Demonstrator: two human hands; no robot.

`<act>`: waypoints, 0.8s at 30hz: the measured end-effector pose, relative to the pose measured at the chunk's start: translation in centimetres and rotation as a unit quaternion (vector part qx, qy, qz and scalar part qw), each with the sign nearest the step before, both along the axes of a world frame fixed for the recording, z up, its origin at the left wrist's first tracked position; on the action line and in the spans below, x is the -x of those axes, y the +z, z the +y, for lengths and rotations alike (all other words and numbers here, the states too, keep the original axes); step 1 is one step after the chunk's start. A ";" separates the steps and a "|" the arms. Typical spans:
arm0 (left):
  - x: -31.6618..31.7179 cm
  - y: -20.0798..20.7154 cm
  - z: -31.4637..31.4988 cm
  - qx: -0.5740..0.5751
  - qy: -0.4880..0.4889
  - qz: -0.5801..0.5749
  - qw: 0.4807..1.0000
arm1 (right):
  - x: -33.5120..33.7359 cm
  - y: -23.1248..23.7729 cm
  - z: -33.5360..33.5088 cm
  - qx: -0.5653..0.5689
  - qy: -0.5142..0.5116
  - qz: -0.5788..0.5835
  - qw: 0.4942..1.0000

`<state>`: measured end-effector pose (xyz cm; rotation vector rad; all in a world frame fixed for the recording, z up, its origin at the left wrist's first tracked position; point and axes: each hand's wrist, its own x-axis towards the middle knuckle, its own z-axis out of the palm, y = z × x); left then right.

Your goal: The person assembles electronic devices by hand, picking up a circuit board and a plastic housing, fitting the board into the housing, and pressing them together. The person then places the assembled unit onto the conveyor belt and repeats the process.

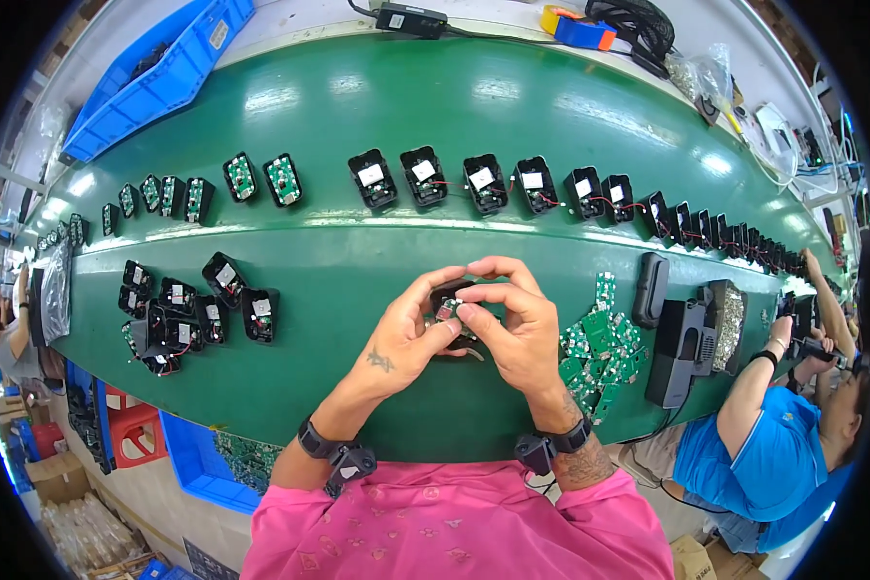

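Head view. One green workbench [309,92], long, its edges bent by the lens. One row of open black casings [372,182], which ran across the bench beyond the hands; those on the left held green boards, while several on the right showed white squares and red wires. One co-worker in a blue shirt [773,454], seen at the right. One blue crate [159,95], slanted at the far left. One cluster of casings [177,298], crowded together at the left. One blue bin [188,464], below the near edge, which contained more green boards. One heap of loose circuit boards [599,338], right of centre (several overlapped). Two bare hands, close together over the near middle: the left hand [406,329] curled round a held casing, and the right hand [517,324] pinched a small board between thumb and forefinger. One held casing [444,290], partly hidden between the hands. One small board [447,309], at that casing's opening; whether the two touched could not be told.
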<state>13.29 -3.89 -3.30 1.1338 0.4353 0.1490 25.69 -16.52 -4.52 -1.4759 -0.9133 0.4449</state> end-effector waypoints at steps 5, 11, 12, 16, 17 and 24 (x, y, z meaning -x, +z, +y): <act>-0.2 -0.1 -0.4 0.019 0.042 -0.016 0.999 | 0.6 0.2 0.1 -0.021 -0.030 0.030 0.999; -0.4 -0.4 -1.2 -0.144 0.154 -0.101 0.972 | 1.6 1.3 0.1 0.043 -0.125 -0.169 0.977; -0.4 -0.2 -1.3 -0.171 0.167 -0.097 0.966 | 1.5 1.3 0.2 0.029 -0.106 -0.128 0.986; -0.1 -0.6 -1.3 -0.215 0.154 -0.085 0.961 | 1.8 1.3 0.2 0.027 -0.052 -0.026 0.998; -0.1 -0.6 -1.4 -0.215 0.155 -0.084 0.961 | 1.8 1.3 0.2 0.028 -0.047 -0.024 0.998; 0.4 -0.1 -0.5 -0.245 0.079 -0.083 0.963 | 0.5 1.9 -0.8 0.058 0.007 -0.009 0.998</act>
